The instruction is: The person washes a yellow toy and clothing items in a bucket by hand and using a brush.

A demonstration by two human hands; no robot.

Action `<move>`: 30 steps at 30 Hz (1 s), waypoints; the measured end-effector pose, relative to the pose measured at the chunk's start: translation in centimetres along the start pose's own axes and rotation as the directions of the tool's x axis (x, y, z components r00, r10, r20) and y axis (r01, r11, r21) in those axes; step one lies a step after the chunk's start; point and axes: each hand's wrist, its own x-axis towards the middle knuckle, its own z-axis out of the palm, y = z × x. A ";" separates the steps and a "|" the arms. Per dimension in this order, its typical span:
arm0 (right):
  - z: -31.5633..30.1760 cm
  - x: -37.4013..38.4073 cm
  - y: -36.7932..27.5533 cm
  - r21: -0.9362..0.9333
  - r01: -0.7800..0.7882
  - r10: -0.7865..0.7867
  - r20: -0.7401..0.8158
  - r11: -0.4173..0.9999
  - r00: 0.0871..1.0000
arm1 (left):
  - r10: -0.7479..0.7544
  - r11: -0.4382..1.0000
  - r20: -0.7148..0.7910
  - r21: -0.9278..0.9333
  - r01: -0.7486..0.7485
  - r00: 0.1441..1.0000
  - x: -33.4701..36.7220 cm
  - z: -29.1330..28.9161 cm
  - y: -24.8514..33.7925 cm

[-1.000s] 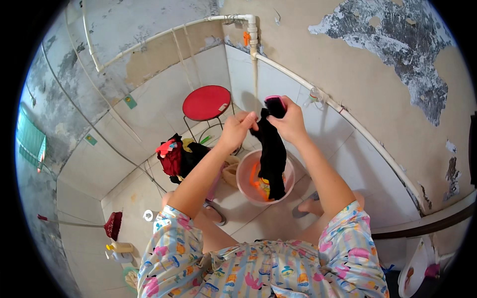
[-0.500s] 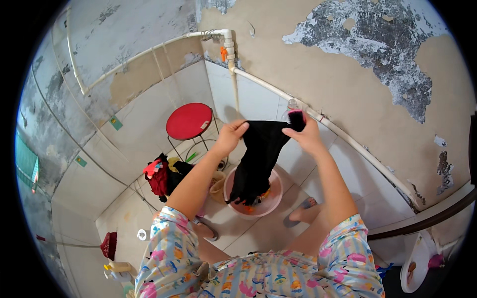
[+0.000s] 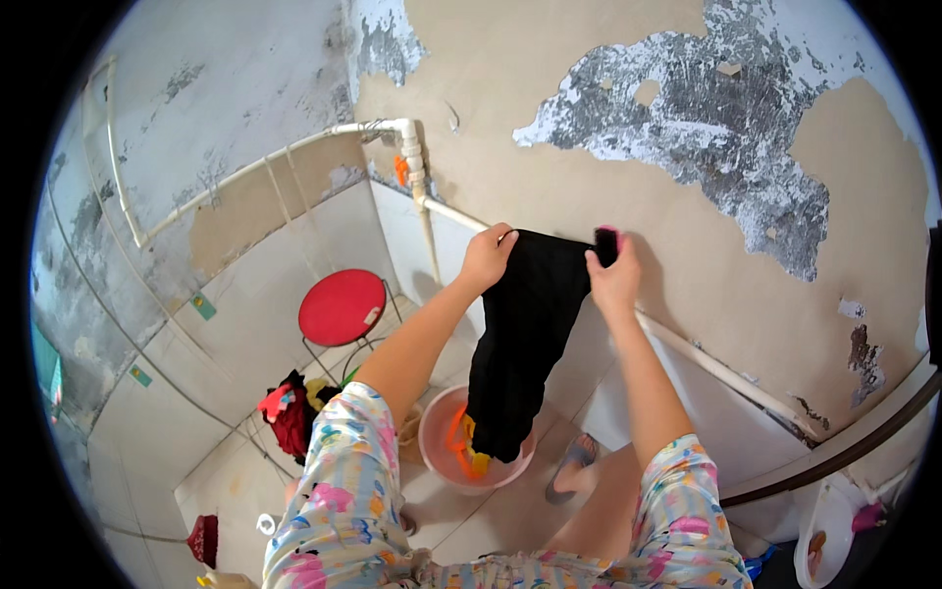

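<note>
A long black garment (image 3: 530,334) hangs stretched between my two hands. Its lower end reaches down into the pink basin (image 3: 428,442) on the floor. My left hand (image 3: 484,259) pinches the top left corner with closed fingers. At the top right corner, my right hand (image 3: 615,280) grips the cloth between thumb and fingers. That same hand also holds a pink scrub brush (image 3: 606,245), its black bristles turned toward the garment. Orange and yellow cloth (image 3: 461,447) shows in the basin beside the garment's hem.
A red round stool (image 3: 341,306) stands by the tiled wall. Near it lies a heap of red and black clothes (image 3: 289,422). A white pipe (image 3: 726,375) runs along the wall ahead. My sandalled foot (image 3: 574,466) is right of the basin.
Both hands have lifted the garment higher, pulling more of it up from the basin, and it hangs straighter. The view has tilted upward. Both grips and the brush are kept.
</note>
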 end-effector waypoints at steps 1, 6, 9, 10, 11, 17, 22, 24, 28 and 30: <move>0.7 -0.1 -0.6 -0.079 -0.024 0.025 0.009 0.997 1.000 | -0.029 0.996 -0.055 0.088 0.034 0.998 0.9 0.8 -1.4; 5.1 -3.1 4.1 -0.353 0.148 -0.053 0.265 0.924 0.963 | -0.223 0.973 0.128 0.092 0.212 0.966 -1.9 6.0 -8.4; 5.2 -6.8 6.3 -0.311 0.067 0.008 0.237 0.948 0.972 | -0.439 0.824 0.233 -0.279 0.492 0.868 -7.1 8.7 -9.8; 4.8 -7.8 6.2 -0.301 -0.022 0.101 0.247 0.954 0.964 | -0.547 0.741 0.347 -0.222 0.633 0.762 -8.4 8.0 -9.2; 4.7 -8.8 5.6 -0.279 -0.104 0.180 0.265 0.955 0.947 | -0.556 0.738 0.338 -0.221 0.638 0.760 -10.1 7.4 -10.0; 3.6 -9.6 1.7 0.221 -0.050 0.081 -0.131 0.974 0.988 | -0.395 0.719 0.210 -0.535 0.443 0.894 -18.2 5.5 -9.5; 3.8 -6.7 -1.2 0.108 0.006 -0.017 0.102 0.994 0.995 | -0.616 0.490 0.180 -0.675 0.552 0.767 -21.3 1.6 -7.1; 4.4 -6.1 0.5 0.015 0.050 -0.051 0.127 0.999 0.991 | -0.674 0.400 0.280 -0.639 0.657 0.684 -22.9 0.0 -7.0; 4.5 -4.3 4.1 0.139 -0.018 -0.008 0.183 0.990 0.983 | -0.657 0.351 0.314 -0.678 0.646 0.686 -27.0 -3.2 -7.6; 4.6 -4.0 4.4 0.268 -0.098 0.039 0.216 0.958 0.976 | -0.671 0.392 0.308 -0.625 0.676 0.674 -28.5 -5.4 -8.3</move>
